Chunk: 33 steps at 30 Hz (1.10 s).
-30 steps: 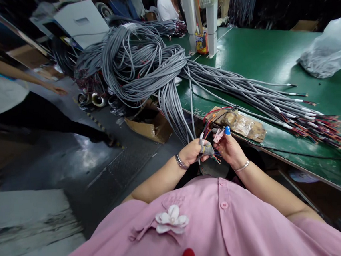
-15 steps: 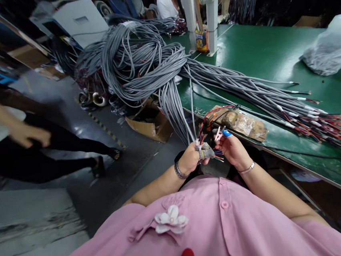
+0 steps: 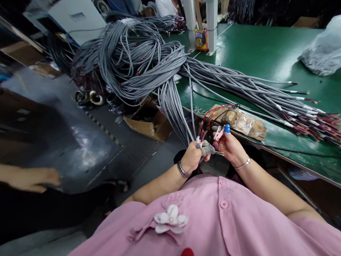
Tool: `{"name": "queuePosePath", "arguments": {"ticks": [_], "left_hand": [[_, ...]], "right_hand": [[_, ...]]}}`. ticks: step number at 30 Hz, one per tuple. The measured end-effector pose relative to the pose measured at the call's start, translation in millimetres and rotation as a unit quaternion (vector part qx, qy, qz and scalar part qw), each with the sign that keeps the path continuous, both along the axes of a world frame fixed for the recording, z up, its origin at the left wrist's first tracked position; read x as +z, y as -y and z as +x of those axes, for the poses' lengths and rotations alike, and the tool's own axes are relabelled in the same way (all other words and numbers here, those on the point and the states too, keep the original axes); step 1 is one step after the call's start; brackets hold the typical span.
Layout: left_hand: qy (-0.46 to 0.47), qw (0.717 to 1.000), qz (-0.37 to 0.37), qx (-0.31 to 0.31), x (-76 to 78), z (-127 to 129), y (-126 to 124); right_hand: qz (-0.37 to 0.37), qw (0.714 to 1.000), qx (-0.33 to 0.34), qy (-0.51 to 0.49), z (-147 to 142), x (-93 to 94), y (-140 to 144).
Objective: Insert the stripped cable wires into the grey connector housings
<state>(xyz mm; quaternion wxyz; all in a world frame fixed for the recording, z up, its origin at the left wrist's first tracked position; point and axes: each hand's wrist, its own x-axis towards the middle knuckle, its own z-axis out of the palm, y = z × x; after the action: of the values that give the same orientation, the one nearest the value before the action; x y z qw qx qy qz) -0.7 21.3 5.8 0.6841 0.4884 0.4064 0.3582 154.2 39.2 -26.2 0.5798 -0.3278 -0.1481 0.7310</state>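
Your left hand [image 3: 192,158] is clenched around the end of a single grey sheathed cable [image 3: 191,102], with taped fingertips pinching right where the sheath stops; your right hand [image 3: 229,148], the one with the blue finger cap, is closed on a small pale pink clip-like tool [image 3: 218,133] and pressed up against the fan of thin coloured wires [image 3: 202,131] sprouting from that cable end; I can't tell exactly which wire the tool is on, it's too small to see.

Taking the long green workbench [image 3: 260,55] as the landmark: both hands hang just off its near edge, below the brown plastic-wrapped block [image 3: 239,122] sitting at that edge; the cable you're holding runs straight up and away from your left hand, so its long axis points from your lap toward the big heap of grey cables [image 3: 139,58] at the bench's far-left end; the wire tips lie between the hands, nearer the right one.

Farther along the bench lies a crumpled clear plastic bag [image 3: 328,50]; off the bench's left side, another person's hand [image 3: 35,179] passes by, blurred.
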Motion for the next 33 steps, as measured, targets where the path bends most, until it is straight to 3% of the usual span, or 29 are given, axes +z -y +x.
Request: {"name": "queuePosePath", "arguments": {"ticks": [3,13,16,23,26,28,33], "left_hand": [[-0.009,1.0,0.003,-0.008,-0.1,1.2,-0.2],[-0.013,1.0,0.018,-0.006,10.8,-1.6,7.5],[-0.013,0.999,0.027,0.023,14.5,-2.6,12.3],[0.004,0.996,0.012,0.086,9.5,3.3,10.6],[-0.001,0.996,0.007,0.086,7.2,4.6,9.9],[-0.004,0.996,0.006,0.087,6.4,5.0,10.2],[-0.005,0.997,0.007,0.081,3.5,6.6,10.6]], "right_hand": [[-0.006,1.0,-0.023,0.003,-1.6,-1.6,-0.8],[0.018,0.998,0.049,-0.022,4.3,7.2,4.9],[0.021,0.998,0.051,-0.01,6.5,8.8,6.2],[0.065,0.994,-0.019,0.091,5.3,2.7,9.3],[0.107,0.966,-0.106,0.212,6.0,-1.7,11.8],[0.119,0.956,-0.117,0.243,6.0,-3.4,11.8],[0.052,0.994,-0.038,0.09,1.1,0.8,5.2]]}}
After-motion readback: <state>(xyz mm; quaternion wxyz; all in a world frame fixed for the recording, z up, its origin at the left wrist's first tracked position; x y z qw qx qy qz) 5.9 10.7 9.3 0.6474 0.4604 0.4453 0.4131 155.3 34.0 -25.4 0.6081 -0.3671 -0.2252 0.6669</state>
